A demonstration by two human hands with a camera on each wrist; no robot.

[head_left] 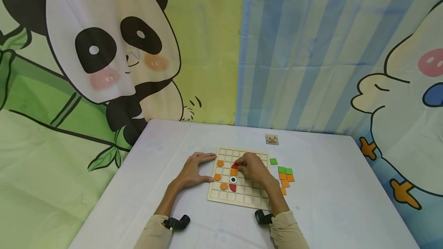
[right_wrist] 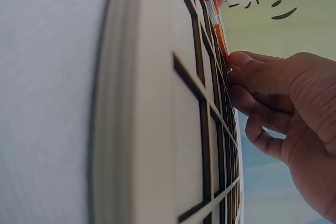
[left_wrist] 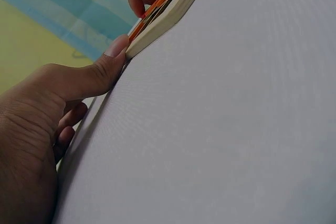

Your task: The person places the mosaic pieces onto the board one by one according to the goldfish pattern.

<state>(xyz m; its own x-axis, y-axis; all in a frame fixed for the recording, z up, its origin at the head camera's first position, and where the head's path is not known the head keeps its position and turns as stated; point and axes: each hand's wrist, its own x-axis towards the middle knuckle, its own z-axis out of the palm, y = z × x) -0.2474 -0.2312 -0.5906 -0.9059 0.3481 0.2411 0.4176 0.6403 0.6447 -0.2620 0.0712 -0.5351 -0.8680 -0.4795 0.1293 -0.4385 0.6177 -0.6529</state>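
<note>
I had my right hand pinching the far red quarter-circle, left hand wide, grid board part-filled, loose tiles unplaced at right.

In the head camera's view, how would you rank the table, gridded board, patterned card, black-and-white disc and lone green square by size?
1. Table
2. Gridded board
3. Patterned card
Black-and-white disc and lone green square: too alike to rank.
</note>
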